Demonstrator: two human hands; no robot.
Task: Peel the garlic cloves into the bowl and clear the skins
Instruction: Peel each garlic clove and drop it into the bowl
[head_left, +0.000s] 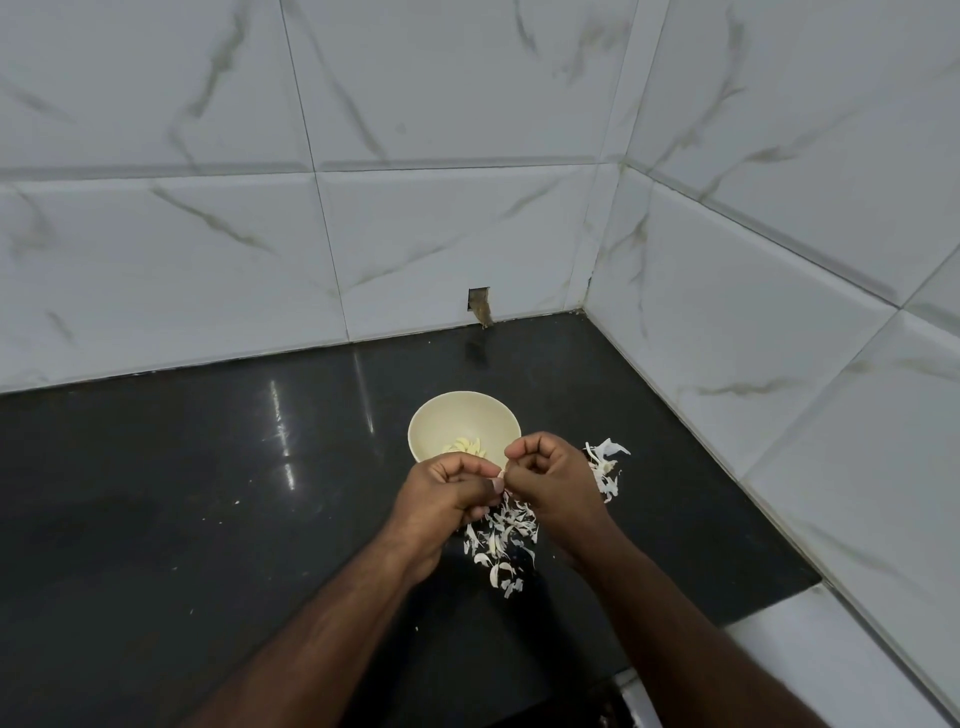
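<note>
A cream bowl stands on the black counter, with several peeled garlic cloves lying in it. My left hand and my right hand meet just in front of the bowl, fingers curled. Between their fingertips they pinch a small garlic clove, mostly hidden by the fingers. White garlic skins lie in a pile on the counter under and between my wrists. More garlic skins lie to the right of my right hand.
The black counter runs into a corner of white marble-look tiled walls at the back and right. A small square hole in the back wall sits at counter level behind the bowl. Tiny skin flecks dot the counter at left.
</note>
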